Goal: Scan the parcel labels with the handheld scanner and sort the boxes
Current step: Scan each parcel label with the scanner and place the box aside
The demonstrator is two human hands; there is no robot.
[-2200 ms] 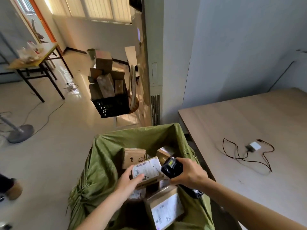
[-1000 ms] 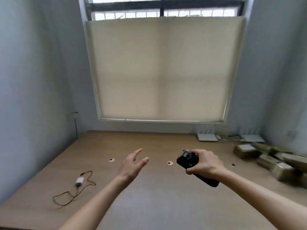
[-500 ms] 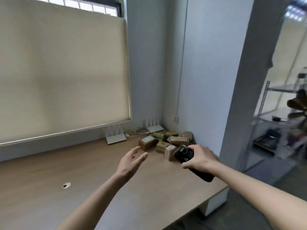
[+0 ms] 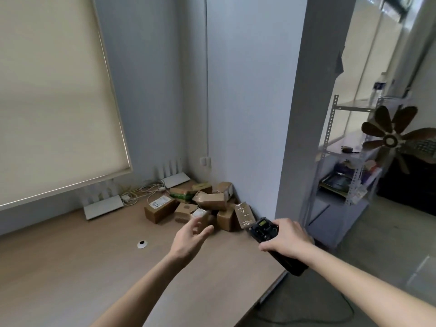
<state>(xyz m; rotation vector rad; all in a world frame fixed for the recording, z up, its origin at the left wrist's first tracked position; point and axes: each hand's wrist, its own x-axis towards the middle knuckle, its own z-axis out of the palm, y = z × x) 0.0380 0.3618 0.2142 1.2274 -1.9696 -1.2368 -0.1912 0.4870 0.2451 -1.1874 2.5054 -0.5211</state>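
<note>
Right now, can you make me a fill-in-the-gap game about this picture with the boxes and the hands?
1. The right hand holds a black ____.
2. The left hand is open and holds ____.
3. The brown boxes are piled in the ____ of the table, against the wall.
4. Behind the shelf on the right is a fan with ____ blades.

Missing words: scanner; nothing; corner; brown

Grey walls point(image 4: 247, 90), beige blind point(image 4: 52, 95), wood desk point(image 4: 70, 267).
</note>
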